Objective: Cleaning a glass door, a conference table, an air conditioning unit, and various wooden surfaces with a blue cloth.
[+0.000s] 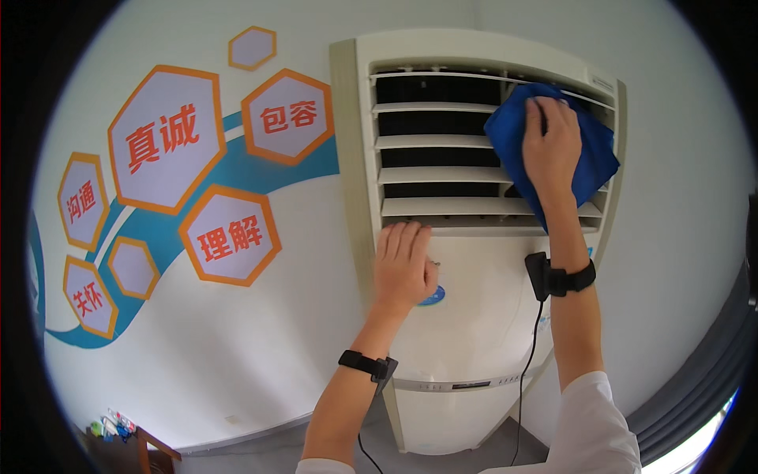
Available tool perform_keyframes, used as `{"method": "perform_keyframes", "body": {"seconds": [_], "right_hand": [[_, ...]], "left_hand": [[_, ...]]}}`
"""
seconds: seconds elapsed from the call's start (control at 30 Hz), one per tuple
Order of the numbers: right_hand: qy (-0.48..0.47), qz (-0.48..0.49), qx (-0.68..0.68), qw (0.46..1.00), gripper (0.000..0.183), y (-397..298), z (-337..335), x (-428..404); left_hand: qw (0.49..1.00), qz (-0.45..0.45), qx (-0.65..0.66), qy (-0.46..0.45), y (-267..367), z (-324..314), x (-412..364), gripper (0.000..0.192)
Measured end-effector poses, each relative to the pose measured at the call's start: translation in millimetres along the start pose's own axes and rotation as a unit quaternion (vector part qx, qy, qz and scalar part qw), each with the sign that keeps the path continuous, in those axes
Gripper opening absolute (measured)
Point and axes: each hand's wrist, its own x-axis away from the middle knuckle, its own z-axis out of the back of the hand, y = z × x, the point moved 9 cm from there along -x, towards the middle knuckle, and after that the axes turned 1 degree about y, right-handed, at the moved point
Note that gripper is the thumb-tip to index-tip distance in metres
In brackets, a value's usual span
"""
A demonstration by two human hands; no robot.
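A tall white floor-standing air conditioner stands before me against the wall. Horizontal white louvers cross its dark air outlet. My right hand grips a blue cloth and holds it against the upper right part of the louvers, which it partly hides. At the outlet's lower left edge rests my left hand, fingers together over the lower rim and no object visible in it. Its palm is turned away from view.
Black straps with cabled devices circle both wrists. Hexagon wall panels bearing writing hang on the left. A dark curtain hangs at the right. Small items sit on a wooden piece of furniture at the lower left.
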Motion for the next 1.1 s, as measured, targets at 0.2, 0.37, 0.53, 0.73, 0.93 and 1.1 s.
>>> {"method": "perform_keyframes", "body": {"seconds": [0.2,0.37,0.53,0.73,0.93,1.1], "right_hand": [[-0.078,0.166,-0.063,0.981,0.022,-96,-63,13],[-0.152,0.289,-0.071,0.942,0.024,-146,-101,26],[-0.169,0.165,-0.214,0.948,0.021,-101,-74,16],[-0.179,0.164,-0.138,0.960,0.023,1,1,1],[-0.167,0.131,0.015,0.977,0.024,87,33,-16],[-0.134,0.115,0.034,0.984,0.022,83,35,-14]], "left_hand": [[1.000,-0.008,-0.004,0.003,3,-1,-2,0.040],[1.000,-0.012,0.027,-0.001,3,-4,-3,0.041],[1.000,-0.009,0.003,-0.013,-2,0,0,0.038],[1.000,-0.012,-0.005,-0.007,2,3,0,0.041],[1.000,-0.016,-0.010,0.004,3,2,0,0.041],[1.000,-0.009,-0.011,0.005,9,-1,-7,0.040]]}}
